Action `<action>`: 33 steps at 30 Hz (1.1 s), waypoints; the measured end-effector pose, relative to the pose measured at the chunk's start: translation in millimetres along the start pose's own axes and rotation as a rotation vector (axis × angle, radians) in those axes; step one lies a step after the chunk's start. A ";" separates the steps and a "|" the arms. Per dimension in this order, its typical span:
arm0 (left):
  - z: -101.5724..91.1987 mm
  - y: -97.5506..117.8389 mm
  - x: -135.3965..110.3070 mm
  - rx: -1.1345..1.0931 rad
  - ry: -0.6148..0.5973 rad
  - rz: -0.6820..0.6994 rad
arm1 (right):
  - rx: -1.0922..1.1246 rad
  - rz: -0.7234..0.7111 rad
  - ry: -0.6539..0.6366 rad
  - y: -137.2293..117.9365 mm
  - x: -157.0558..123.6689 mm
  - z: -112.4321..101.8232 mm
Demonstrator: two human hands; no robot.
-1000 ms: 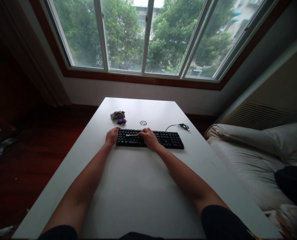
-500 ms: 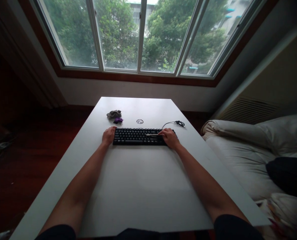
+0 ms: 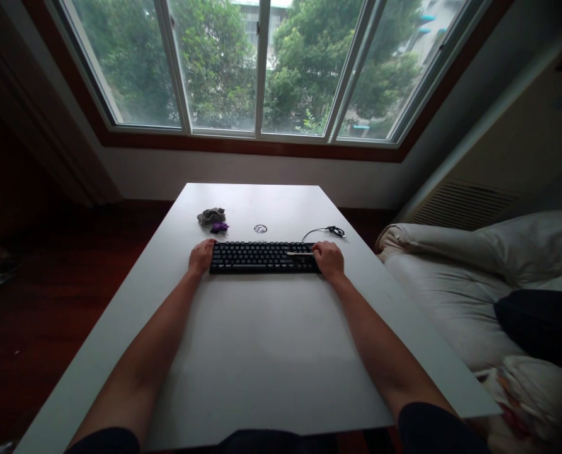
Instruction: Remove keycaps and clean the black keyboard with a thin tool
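Note:
A black keyboard (image 3: 250,257) lies across the white table in front of me. My left hand (image 3: 202,256) is closed around its left end, with the fingertips partly hidden. Over the right-hand keys, my right hand (image 3: 329,258) pinches a slim pale stick (image 3: 300,254). The stick points left, low over the keys; whether its tip touches them I cannot tell. This hand covers the keyboard's right end. The keyboard's cable (image 3: 336,231) lies bundled behind it on the right.
Behind the keyboard are a crumpled grey cloth (image 3: 211,217), a small purple item (image 3: 220,227) and a small round object (image 3: 260,229). The white table (image 3: 271,353) narrows toward the window. A pale sofa (image 3: 432,284) stands to the right.
My right hand and the pale stick have shifted right along the keyboard. My left hand stays on the left end. The whole view has moved slightly.

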State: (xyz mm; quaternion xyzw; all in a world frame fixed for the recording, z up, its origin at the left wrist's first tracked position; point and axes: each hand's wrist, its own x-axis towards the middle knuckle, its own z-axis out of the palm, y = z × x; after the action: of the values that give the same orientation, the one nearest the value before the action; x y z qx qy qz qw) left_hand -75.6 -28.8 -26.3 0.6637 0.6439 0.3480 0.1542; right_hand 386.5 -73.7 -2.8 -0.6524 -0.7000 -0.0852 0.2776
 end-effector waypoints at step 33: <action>-0.4 7.8 -2.8 -0.020 -0.009 -0.053 | -0.143 0.512 0.120 126.3 -10.4 -8.8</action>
State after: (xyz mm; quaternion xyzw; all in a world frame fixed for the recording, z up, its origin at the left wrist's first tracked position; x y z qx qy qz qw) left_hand -69.8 -32.5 -21.6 0.6464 0.6570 0.3473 0.1731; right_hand 510.3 -70.1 -31.4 -0.8198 -0.4869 -0.1000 0.2843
